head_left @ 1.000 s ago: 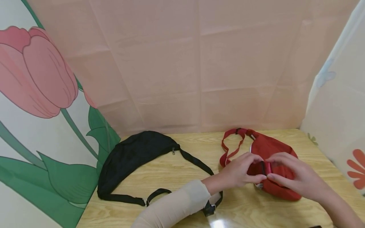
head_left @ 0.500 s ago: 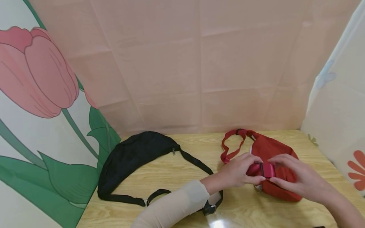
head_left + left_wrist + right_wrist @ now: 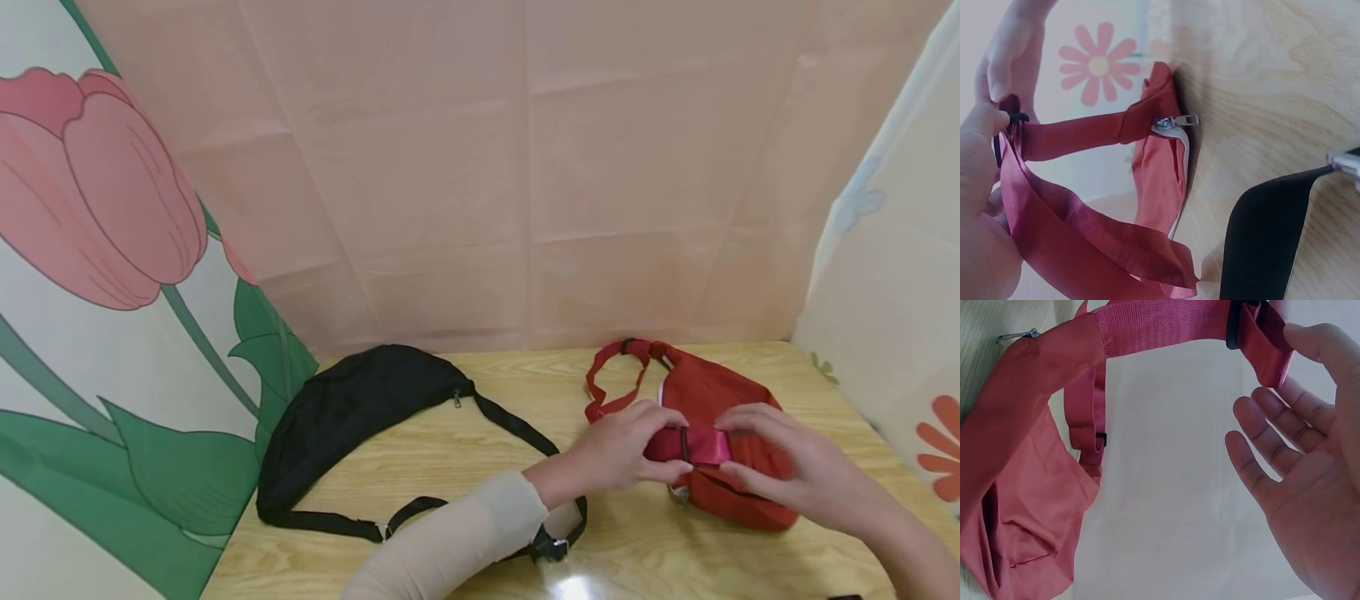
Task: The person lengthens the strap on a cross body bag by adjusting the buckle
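A red sling bag point(image 3: 712, 387) lies at the right of the table, its strap point(image 3: 1066, 231) raised in front of it. My left hand point(image 3: 618, 450) pinches the strap beside its black slider buckle point(image 3: 685, 446). Just right of the slider, my right hand point(image 3: 806, 471) holds the end of a strap loop point(image 3: 1266, 353) between thumb and index finger, the other fingers spread. In the left wrist view, a metal zipper pull point(image 3: 1185, 120) shows at the bag's end. Fingers partly cover the strap in the head view.
A black waist bag point(image 3: 367, 417) lies on the left of the wooden table point(image 3: 390, 467). Its strap point(image 3: 517, 425) runs under my left forearm to a buckle point(image 3: 551, 547). Fabric backdrops stand behind and at both sides.
The loop on the slider's right has grown longer as my right hand moved slightly right. My left hand and the slider shifted a little left. The black bag stays put.
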A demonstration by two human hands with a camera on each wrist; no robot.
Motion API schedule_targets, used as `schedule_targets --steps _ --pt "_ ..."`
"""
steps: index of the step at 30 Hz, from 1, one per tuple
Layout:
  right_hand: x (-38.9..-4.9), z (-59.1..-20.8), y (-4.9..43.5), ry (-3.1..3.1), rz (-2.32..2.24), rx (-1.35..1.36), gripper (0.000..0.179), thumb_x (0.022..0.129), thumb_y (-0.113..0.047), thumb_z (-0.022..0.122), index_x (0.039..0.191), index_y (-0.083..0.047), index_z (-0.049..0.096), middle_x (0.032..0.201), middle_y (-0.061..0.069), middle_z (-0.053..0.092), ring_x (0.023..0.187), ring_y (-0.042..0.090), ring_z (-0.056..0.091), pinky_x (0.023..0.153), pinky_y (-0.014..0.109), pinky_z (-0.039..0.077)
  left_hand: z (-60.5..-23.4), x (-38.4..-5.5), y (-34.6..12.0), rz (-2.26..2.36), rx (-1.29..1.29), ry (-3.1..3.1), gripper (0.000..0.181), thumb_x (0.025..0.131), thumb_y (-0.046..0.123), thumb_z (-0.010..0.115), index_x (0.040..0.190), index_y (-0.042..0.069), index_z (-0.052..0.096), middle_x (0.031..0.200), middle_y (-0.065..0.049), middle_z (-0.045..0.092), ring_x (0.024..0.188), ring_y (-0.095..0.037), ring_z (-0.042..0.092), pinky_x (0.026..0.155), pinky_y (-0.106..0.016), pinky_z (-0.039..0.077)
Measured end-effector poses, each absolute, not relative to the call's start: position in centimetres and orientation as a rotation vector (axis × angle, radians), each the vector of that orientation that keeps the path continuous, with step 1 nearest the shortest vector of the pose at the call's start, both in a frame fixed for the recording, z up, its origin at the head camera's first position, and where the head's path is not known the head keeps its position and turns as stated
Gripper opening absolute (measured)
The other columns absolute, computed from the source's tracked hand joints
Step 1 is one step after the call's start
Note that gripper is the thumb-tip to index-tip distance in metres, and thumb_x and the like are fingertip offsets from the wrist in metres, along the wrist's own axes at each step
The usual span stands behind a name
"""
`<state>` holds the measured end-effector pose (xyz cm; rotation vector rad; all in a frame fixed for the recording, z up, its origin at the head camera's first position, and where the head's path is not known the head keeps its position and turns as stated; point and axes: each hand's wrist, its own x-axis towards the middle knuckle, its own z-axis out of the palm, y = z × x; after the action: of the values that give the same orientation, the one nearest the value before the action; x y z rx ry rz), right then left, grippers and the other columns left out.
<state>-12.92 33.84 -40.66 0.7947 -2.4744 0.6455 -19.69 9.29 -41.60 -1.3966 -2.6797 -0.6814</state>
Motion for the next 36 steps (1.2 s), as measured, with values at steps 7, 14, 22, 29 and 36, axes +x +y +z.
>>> schedule_targets --steps 7,14,22,29,36 --pt "-13.0 -40.4 32.7 -2.477 0.65 0.824 0.06 0.065 -0.013 0.095 0.118 -0.021 0.068 0.116 -0.012 0.06 0.104 -0.005 0.051 0.082 0.005 0.041 -41.5 -19.5 9.5 -0.656 -1.413 -2.664 0.048 0.093 0.05 0.069 0.132 0.028 0.054 0.117 0.013 0.054 0.089 0.007 0.046 0.068 -0.005 0.038" --pt "-13.0 -40.7 33.6 -2.467 0.646 0.807 0.06 0.063 -0.012 0.095 0.115 -0.025 0.068 0.113 -0.013 0.061 0.107 -0.007 0.049 0.09 0.003 0.036 -41.5 -19.5 9.2 -0.688 -1.422 -2.671 0.048 0.093 0.048 0.07 0.133 0.027 0.054 0.117 0.013 0.055 0.087 0.006 0.048 0.068 -0.006 0.039" --pt "-12.9 -40.4 33.2 -2.473 0.643 0.815 0.063 0.063 -0.016 0.096 0.118 -0.025 0.068 0.115 -0.011 0.061 0.105 -0.005 0.051 0.085 0.005 0.039 -41.5 -19.7 9.3 -0.743 -1.443 -2.699 0.048 0.095 0.047 0.068 0.135 0.026 0.052 0.118 0.013 0.053 0.091 0.005 0.047 0.069 -0.006 0.039" --pt "-13.1 -40.6 33.0 -2.445 0.635 0.821 0.062 0.061 -0.01 0.096 0.115 -0.024 0.069 0.113 -0.012 0.061 0.106 -0.006 0.05 0.085 0.004 0.039 -41.7 -19.7 9.2 -0.759 -1.449 -2.698 0.047 0.095 0.046 0.068 0.135 0.026 0.052 0.117 0.012 0.054 0.09 0.005 0.048 0.068 -0.006 0.04" --pt "-12.7 -40.5 33.9 -2.49 0.67 0.764 0.06 0.068 -0.008 0.093 0.12 -0.024 0.066 0.114 -0.013 0.062 0.109 -0.008 0.048 0.091 0.004 0.033 -41.8 -20.1 9.0 -0.708 -1.447 -2.685 0.047 0.096 0.046 0.067 0.135 0.026 0.053 0.114 0.015 0.058 0.089 0.006 0.047 0.068 -0.007 0.038"
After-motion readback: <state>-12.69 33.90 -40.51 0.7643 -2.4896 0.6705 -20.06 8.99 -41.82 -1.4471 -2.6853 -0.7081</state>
